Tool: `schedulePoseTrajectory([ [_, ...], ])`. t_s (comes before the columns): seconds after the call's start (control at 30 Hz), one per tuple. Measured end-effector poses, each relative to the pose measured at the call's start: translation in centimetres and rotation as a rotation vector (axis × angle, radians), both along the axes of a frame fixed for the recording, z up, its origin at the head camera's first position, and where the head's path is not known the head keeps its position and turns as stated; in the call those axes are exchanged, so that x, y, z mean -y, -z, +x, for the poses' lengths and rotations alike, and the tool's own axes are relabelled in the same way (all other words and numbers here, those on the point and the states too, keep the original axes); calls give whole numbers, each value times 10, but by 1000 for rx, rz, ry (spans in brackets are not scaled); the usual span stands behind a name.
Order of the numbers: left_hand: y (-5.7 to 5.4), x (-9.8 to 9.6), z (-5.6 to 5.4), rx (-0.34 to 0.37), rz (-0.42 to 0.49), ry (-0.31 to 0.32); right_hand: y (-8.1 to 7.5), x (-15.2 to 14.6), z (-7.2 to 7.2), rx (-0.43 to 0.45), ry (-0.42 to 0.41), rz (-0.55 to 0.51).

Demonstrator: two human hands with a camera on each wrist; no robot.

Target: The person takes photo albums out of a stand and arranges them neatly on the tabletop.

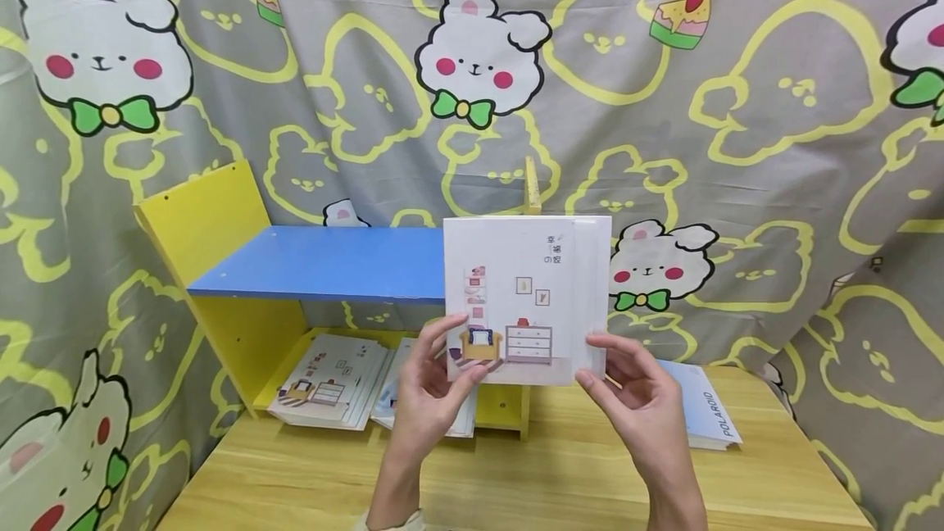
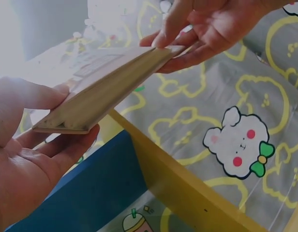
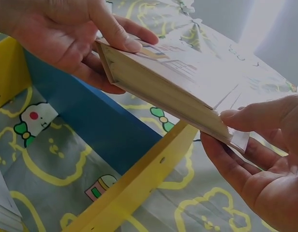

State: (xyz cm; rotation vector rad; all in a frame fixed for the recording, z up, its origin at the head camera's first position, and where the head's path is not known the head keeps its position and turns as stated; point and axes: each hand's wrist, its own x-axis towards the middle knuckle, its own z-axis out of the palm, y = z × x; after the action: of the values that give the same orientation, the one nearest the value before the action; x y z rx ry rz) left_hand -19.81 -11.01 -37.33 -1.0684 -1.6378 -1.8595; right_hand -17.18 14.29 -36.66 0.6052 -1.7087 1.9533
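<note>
Both hands hold up a squarish white book (image 1: pixel 527 301) whose cover shows an armchair, a chest of drawers and small pictures. My left hand (image 1: pixel 431 392) pinches its lower left corner, thumb on the cover and fingers behind. At the lower right edge, my right hand (image 1: pixel 642 396) grips it the same way. The left wrist view shows the book's thick page edge (image 2: pixel 105 96) between the two covers. From the right wrist, the book (image 3: pixel 163 96) appears tilted, with a thumb on top at each end.
A yellow shelf unit with a blue board (image 1: pixel 332 260) stands behind on the wooden table (image 1: pixel 310 474). On its bottom level lie a stack of similar books (image 1: pixel 332 375) and a second stack (image 1: pixel 460 420). A light-blue POLAROID book (image 1: pixel 708 408) lies at right. Patterned curtain (image 1: pixel 590 129) surrounds the table.
</note>
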Motion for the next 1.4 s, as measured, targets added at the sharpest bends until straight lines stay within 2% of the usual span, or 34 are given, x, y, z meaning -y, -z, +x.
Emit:
schedulePoseTrajectory([
  [0.23, 1, -5, -1, 1, -2, -2, 1, -5, 0, 5, -4, -2],
  [0.53, 2, -14, -3, 6, 2, 16, 1, -15, -1, 69, 24, 46],
  [0.9, 3, -27, -5, -22, -21, -11, 2, -28, 0, 72, 38, 50],
  [1.03, 4, -29, -5, -7, -37, -20, 2, -32, 0, 65, 33, 45],
  [1.4, 6, -39, -6, 6, -19, 39, 6, -42, -1, 69, 37, 25],
])
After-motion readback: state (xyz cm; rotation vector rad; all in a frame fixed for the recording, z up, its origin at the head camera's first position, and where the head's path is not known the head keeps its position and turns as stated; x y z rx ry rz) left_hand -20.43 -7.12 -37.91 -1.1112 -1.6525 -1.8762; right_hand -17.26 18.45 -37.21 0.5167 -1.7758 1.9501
